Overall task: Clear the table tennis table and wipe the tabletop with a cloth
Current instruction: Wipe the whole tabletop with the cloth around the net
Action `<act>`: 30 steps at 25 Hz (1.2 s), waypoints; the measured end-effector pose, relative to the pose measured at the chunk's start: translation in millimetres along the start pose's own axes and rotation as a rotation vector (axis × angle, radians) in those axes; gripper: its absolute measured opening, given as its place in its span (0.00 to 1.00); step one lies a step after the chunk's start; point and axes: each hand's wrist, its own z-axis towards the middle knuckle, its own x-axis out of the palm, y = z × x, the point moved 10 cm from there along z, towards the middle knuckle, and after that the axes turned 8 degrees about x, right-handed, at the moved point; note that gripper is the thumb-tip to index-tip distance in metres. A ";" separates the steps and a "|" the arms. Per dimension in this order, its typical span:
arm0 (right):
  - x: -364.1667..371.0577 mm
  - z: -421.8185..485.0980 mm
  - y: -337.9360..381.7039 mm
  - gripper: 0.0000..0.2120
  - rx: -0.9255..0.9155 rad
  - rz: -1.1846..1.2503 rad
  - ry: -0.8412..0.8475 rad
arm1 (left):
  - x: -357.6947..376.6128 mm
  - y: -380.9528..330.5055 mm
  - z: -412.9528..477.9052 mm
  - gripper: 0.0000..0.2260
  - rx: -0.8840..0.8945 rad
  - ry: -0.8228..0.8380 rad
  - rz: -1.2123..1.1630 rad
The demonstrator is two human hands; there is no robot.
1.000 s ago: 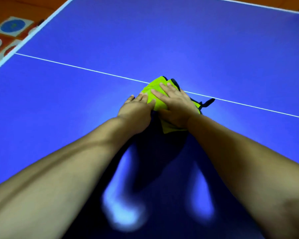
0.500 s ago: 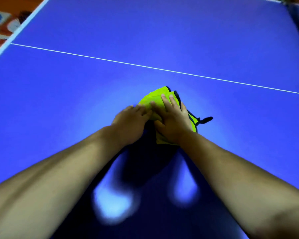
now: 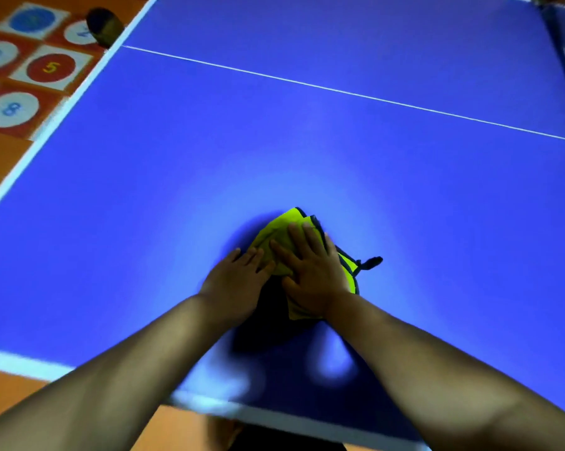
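I judge clearing finished and wiping underway: left hand (image 3: 238, 281) and right hand (image 3: 310, 271), fingers straight, press the cloth (image 3: 276, 236) on the tabletop (image 3: 372, 177).

Both forearms extend forward and converge. The left hand (image 3: 233, 284) lies flat, fingers straight. The right hand (image 3: 310, 271) lies flat, fingers spread, beside it.
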 end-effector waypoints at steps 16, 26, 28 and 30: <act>23.1 -158.1 30.1 0.37 -0.363 0.028 0.081 | 69.2 -123.7 -100.7 0.27 0.043 0.032 -0.177; -4.9 16.7 -144.9 0.36 -0.329 0.091 -0.009 | -45.8 -78.5 110.1 0.30 -0.011 -0.037 -0.077; -11.3 56.7 -189.5 0.35 -0.291 0.098 -0.022 | -72.3 -65.4 164.8 0.28 -0.006 -0.070 -0.021; -15.9 96.8 -235.7 0.35 -0.266 0.098 -0.052 | -100.3 -52.3 223.0 0.28 -0.022 -0.133 0.012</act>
